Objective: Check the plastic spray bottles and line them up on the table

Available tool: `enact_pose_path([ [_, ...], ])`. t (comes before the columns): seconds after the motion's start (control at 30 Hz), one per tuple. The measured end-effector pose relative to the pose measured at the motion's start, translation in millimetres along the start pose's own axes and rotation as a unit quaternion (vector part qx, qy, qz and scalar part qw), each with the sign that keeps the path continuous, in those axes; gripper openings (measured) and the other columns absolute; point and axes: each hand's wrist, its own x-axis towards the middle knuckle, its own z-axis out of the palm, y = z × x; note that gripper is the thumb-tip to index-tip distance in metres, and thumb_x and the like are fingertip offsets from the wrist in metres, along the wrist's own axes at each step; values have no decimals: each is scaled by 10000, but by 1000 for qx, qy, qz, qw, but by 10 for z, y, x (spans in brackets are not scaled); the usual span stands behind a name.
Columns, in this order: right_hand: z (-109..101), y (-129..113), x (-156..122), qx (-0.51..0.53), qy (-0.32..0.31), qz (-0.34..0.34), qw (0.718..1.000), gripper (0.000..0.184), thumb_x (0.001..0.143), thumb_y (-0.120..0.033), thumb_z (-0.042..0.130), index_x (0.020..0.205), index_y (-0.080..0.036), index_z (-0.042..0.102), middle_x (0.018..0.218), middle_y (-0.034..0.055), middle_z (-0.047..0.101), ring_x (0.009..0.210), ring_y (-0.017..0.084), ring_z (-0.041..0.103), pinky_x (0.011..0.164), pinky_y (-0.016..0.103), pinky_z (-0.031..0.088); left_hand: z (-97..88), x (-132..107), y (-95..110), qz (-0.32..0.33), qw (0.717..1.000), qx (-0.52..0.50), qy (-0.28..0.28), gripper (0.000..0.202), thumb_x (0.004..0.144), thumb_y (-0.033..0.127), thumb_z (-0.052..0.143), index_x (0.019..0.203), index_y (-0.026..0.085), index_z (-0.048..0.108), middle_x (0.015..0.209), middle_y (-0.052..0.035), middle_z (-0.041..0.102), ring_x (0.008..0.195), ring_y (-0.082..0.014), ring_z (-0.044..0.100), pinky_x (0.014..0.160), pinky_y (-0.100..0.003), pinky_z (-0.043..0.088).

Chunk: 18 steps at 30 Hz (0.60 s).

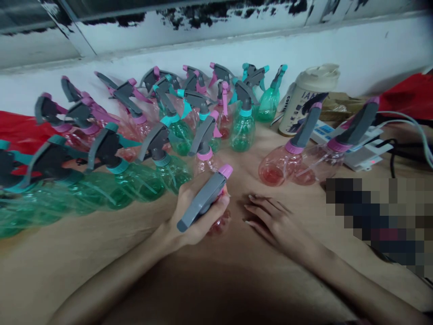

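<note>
My left hand (192,212) is wrapped round the neck of a pink spray bottle (219,225) with a grey and pink trigger head. The bottle stands on the wooden table in front of me; my fingers and the head cover most of it. To its right, my right hand (274,221) lies palm down on the table, fingers stretched out and holding nothing. Just behind the held bottle is another pink spray bottle (204,158). Two more pink spray bottles (275,167) stand beyond my right hand, their grey heads leaning right.
Green spray bottles (135,183) form a row at the left, with several pink ones (138,126) behind. A lidded cup (301,99) stands at the back, near a power strip (361,149) with cables. Red bags (409,97) lie at both sides. A pixelated patch covers the right edge.
</note>
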Motion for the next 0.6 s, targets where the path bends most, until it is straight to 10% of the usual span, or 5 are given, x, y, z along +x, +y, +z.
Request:
enact_pose_path([
  [0.4, 5, -81, 10, 26, 29, 1, 999, 426, 882, -379, 514, 1224, -125, 508, 1270, 173, 538, 1196, 285, 488, 955, 488, 453, 29, -56, -53, 17, 999, 30, 23, 246, 812, 225, 519, 1044, 240, 598, 1017, -56, 687, 966, -212, 632, 860, -386, 516],
  [0.6, 49, -176, 20, 130, 35, -9, 991, 632, 803, -492, 587, 1315, -180, 385, 1273, 139, 535, 1203, 269, 479, 977, 495, 425, 54, -42, -14, -2, 998, 35, 43, 299, 773, 290, 574, 1058, 208, 609, 889, -63, 687, 660, -191, 631, 687, -385, 554],
])
